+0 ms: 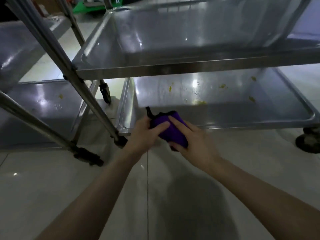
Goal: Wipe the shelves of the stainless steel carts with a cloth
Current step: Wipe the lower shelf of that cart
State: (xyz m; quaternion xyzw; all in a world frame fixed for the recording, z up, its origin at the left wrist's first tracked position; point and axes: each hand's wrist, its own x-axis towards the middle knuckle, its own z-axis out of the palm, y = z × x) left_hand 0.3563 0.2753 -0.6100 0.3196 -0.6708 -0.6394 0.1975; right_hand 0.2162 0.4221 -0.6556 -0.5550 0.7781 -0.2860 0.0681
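Pale glossy tile floor [52,187] below, both forearms reaching fwd over it. L hand [143,134] wraps its curled fingers round the left end of a bunched purple cloth [171,130]; R hand [195,141] pinches the other end, fingers close together on top, thumb under. Cloth is held in the air just in front of the cart's lower shelf [259,110], not touching it. Yellow bits [199,102] and wet spots on that shelf. Upper shelf [173,40] above looks bare. 2nd cart [34,104] at left; something green [83,6] far back.
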